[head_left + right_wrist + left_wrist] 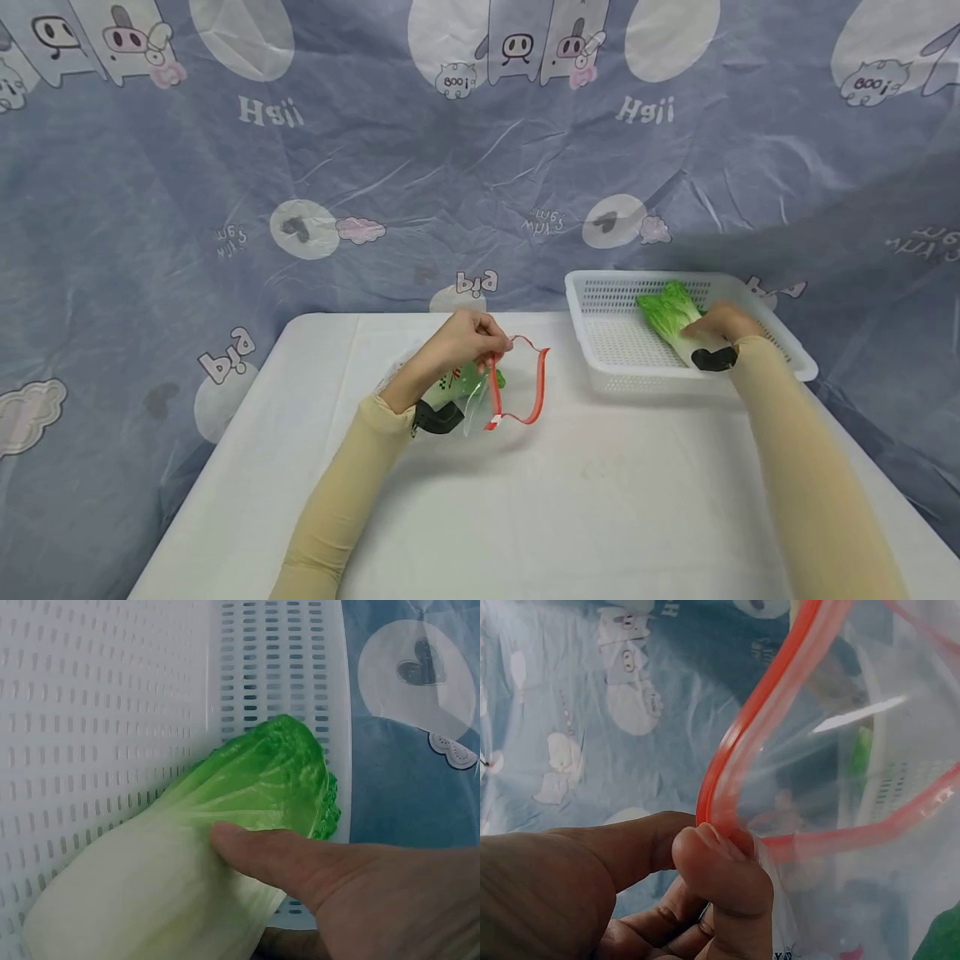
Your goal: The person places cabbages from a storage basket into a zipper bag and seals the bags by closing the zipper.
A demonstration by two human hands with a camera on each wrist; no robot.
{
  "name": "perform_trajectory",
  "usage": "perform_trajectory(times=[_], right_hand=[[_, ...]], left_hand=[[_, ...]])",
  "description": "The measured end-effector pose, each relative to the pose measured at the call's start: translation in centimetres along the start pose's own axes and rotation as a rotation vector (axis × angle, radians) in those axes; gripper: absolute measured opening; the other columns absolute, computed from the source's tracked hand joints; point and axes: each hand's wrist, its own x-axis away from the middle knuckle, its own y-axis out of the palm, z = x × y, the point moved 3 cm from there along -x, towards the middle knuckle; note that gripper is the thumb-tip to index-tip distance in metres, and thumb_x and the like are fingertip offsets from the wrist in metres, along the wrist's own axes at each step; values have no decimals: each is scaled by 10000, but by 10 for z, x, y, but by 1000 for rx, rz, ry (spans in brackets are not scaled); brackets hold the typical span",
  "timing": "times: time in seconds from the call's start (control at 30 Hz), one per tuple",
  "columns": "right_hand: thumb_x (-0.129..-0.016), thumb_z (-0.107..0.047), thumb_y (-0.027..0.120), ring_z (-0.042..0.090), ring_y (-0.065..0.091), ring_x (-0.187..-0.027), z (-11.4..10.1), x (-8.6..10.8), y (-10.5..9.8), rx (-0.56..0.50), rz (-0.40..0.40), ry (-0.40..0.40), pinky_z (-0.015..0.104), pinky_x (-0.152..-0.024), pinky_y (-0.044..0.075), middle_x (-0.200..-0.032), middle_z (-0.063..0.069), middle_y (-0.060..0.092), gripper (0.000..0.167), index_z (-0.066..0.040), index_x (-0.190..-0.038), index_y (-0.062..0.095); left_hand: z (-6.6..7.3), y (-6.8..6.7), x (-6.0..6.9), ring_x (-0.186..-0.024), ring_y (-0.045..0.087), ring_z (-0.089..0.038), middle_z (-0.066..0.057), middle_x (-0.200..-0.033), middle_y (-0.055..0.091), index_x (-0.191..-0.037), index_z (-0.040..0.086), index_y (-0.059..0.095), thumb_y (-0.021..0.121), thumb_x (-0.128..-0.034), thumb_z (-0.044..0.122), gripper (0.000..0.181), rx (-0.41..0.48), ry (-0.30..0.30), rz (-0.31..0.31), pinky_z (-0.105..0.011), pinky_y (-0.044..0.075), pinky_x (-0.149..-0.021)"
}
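Note:
My left hand pinches the red rim of a clear zip bag between thumb and fingers; the bag's mouth hangs apart in a loop. Something green shows in or behind the bag, partly hidden by the wrist. In the left wrist view, thumb and fingertip press on the red strip. Over the white basket, my right hand grips a leafy cabbage. The right wrist view shows the thumb across the cabbage, with other fingers partly hidden at its far side.
The basket stands at the back right of the white table, near its edge. A blue-grey patterned cloth hangs behind the table and at both sides.

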Motion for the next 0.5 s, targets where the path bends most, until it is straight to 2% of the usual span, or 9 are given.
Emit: perform_trajectory(times=[0.03,0.13,0.17,0.23,0.27,0.37,0.5], right_hand=[[-857,-418,683,391,517,-937,1,-2,0,0,2,3,432,-727,492,-1077,301,513,684,172,-1150,499],[-836,-386,706,252,486,-690,1,-5,2,-10,-4,21,344,-600,450,-758,134,516,453,37,-823,546],[-832,-381,710,200,429,-628,1,-6,2,-22,-12,30,324,-566,416,-679,59,454,414,-36,-728,505],[-827,-380,713,139,335,-562,-2,-5,2,-37,-28,48,309,-532,364,-595,-36,323,441,-155,-627,391],[-826,-376,713,122,300,-538,-3,-5,3,-45,-35,52,307,-521,348,-570,-58,273,474,-192,-604,336],[-837,-399,699,127,315,-543,-5,-4,3,-45,-32,47,313,-522,347,-571,-58,285,478,-201,-596,337],[-884,-502,617,169,387,-606,-4,-2,0,-8,10,20,324,-560,371,-639,-7,362,479,-141,-661,396]], left_hand=[[0,0,0,-492,537,-117,-84,-676,631,-886,16,679,688,-881,108,93,0,-5,-1,-238,487,-497],[-1,1,1,-489,536,-122,-62,-669,627,-870,38,672,686,-884,118,82,0,-12,1,-238,487,-496],[0,1,1,-488,536,-123,-62,-670,627,-870,43,670,685,-886,120,80,-1,-14,2,-241,488,-497],[0,0,1,-486,535,-124,-66,-676,628,-875,46,668,683,-890,124,81,0,-17,6,-254,495,-503],[0,0,1,-486,535,-122,-66,-677,628,-882,42,666,681,-891,123,82,0,-17,6,-266,501,-509],[0,0,1,-490,535,-116,-62,-677,628,-926,3,666,676,-894,119,121,1,-17,5,-301,512,-535],[0,-1,1,-502,540,-114,-58,-675,628,-965,-21,660,676,-894,121,160,11,-26,6,-321,525,-552]])
